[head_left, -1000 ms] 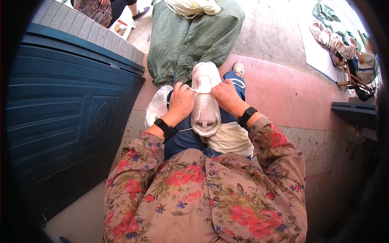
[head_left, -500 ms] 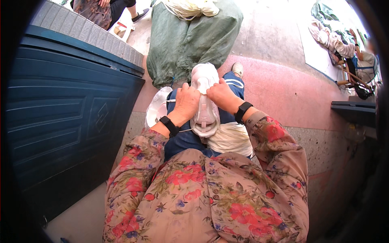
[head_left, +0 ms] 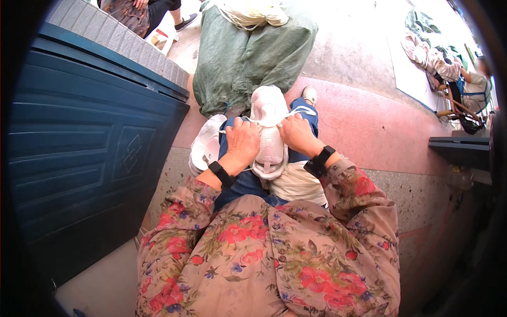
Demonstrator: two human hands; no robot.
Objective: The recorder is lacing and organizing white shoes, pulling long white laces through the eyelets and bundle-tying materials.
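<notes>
A white sneaker (head_left: pixel 271 147) rests on my lap with its toe pointing away from me. A white shoelace (head_left: pixel 300 111) crosses its upper and loops out to the right. My left hand (head_left: pixel 243 138) is closed at the shoe's left side, fingers bent over the lace there. On the other side my right hand (head_left: pixel 299 132) pinches the lace near the eyelets. Just left of my left hand lies a second white shoe (head_left: pixel 207 141), partly covered by my leg. A bundle of cream laces (head_left: pixel 300 183) drapes over my right thigh.
A big green sack (head_left: pixel 253 58) stands in front of my knees, with another lace bundle (head_left: pixel 256 13) on top. Along the left runs a dark blue panelled door (head_left: pixel 79 142). One person sits at the upper left, another at the far right beside a wooden-framed chair (head_left: pixel 457 103).
My right hand has moved a little right and down, away from the shoe's middle. A white lace loop now shows above it. My left hand stays almost in place.
</notes>
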